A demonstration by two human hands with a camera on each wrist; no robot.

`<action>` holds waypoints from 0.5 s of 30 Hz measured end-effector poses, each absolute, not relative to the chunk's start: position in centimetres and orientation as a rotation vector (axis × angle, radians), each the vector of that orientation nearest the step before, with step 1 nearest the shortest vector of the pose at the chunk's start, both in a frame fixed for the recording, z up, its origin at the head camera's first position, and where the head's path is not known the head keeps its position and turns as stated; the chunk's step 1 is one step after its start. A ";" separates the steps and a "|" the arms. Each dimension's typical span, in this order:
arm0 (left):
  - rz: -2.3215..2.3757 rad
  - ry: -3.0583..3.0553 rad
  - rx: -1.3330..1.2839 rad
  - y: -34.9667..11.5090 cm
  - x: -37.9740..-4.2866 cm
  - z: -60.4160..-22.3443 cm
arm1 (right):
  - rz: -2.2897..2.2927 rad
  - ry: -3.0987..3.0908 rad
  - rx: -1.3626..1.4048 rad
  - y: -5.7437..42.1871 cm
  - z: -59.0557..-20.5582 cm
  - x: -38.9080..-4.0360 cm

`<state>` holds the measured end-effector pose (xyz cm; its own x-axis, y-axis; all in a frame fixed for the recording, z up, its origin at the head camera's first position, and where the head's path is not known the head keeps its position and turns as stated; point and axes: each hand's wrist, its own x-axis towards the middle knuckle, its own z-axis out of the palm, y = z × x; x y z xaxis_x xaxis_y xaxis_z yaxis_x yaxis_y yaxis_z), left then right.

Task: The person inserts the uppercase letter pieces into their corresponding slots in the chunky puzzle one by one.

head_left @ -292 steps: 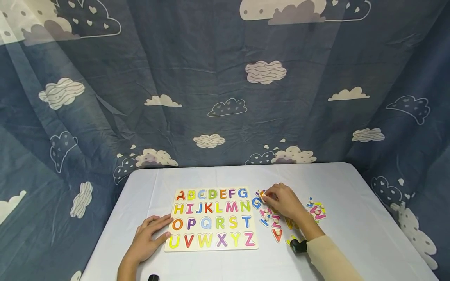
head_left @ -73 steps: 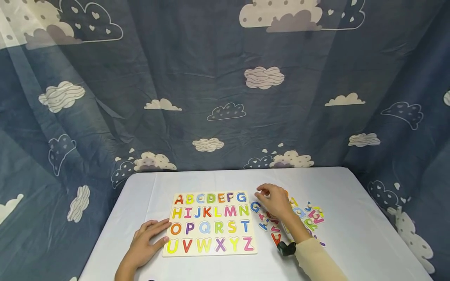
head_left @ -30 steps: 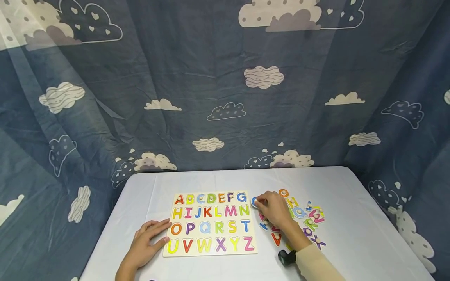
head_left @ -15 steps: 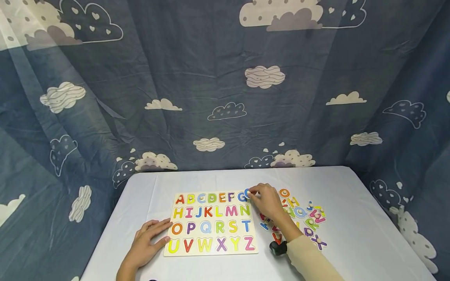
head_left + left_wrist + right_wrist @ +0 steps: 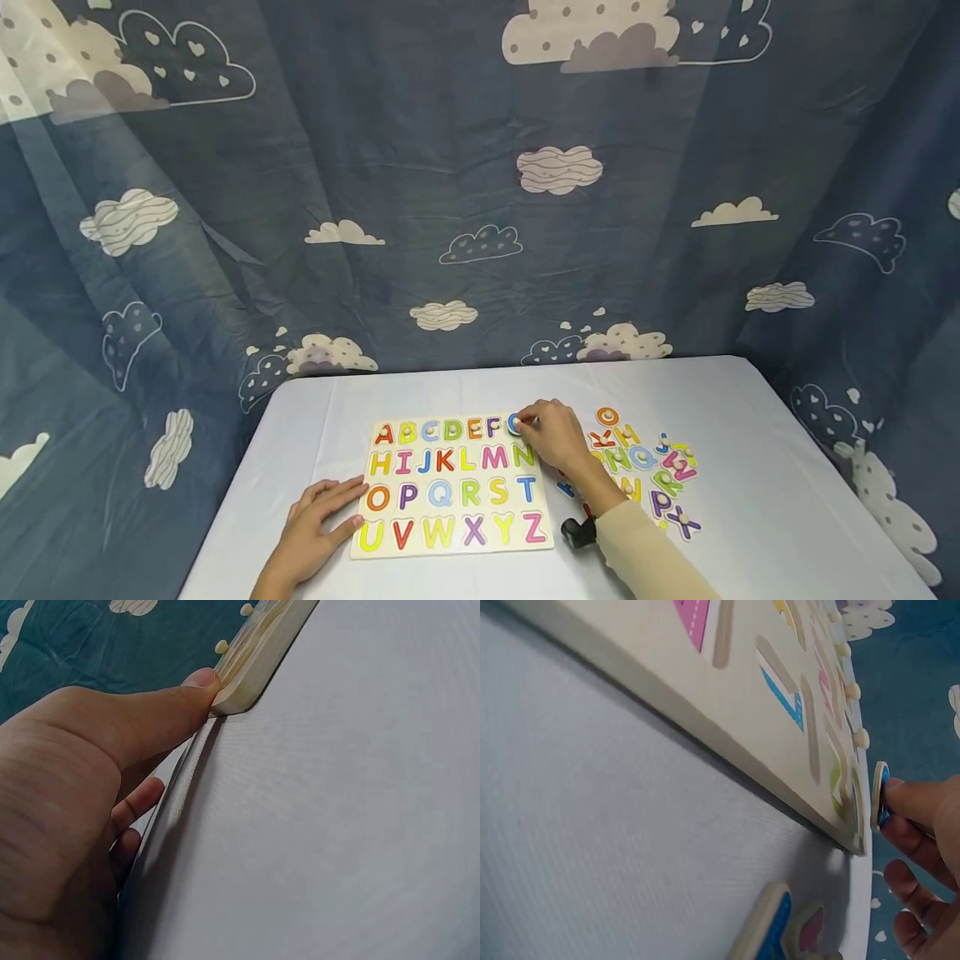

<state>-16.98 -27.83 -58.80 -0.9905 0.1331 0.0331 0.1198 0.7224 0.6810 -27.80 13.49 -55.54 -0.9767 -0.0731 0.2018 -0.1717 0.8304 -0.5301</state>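
A pale wooden alphabet puzzle board (image 5: 417,478) lies on the table, its letters in four-colour-like rows with knobbed pieces along the top row from A to F. My right hand (image 5: 555,437) pinches the blue letter G puzzle piece (image 5: 880,796) between thumb and fingers, over the board's top right corner. In the right wrist view the piece is held on edge, just above the board surface. My left hand (image 5: 315,533) rests at the board's left edge; its thumb (image 5: 169,712) presses the near corner, and the other fingers lie relaxed alongside.
Loose knobbed letter pieces lie right of the board, among them an orange O (image 5: 607,417), a purple X (image 5: 684,523) and a light blue Q (image 5: 642,457). Some are hidden under my right forearm. A cloud-patterned curtain (image 5: 405,275) hangs behind the white table (image 5: 757,483).
My right hand dropped to the loose pieces, picked up the blue G and carried it left to the board's top right corner. The left hand stays at the board's edge.
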 end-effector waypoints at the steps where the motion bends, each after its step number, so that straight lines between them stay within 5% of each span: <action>1: 1.147 2.898 0.212 -27.8 -16.9 -58.9 | 0.844 -2.847 0.185 13.4 -55.6 -27.8; 15: 1.162 2.924 0.255 -28.0 -16.7 -58.9 | 0.724 -2.875 0.176 12.8 -56.3 -28.1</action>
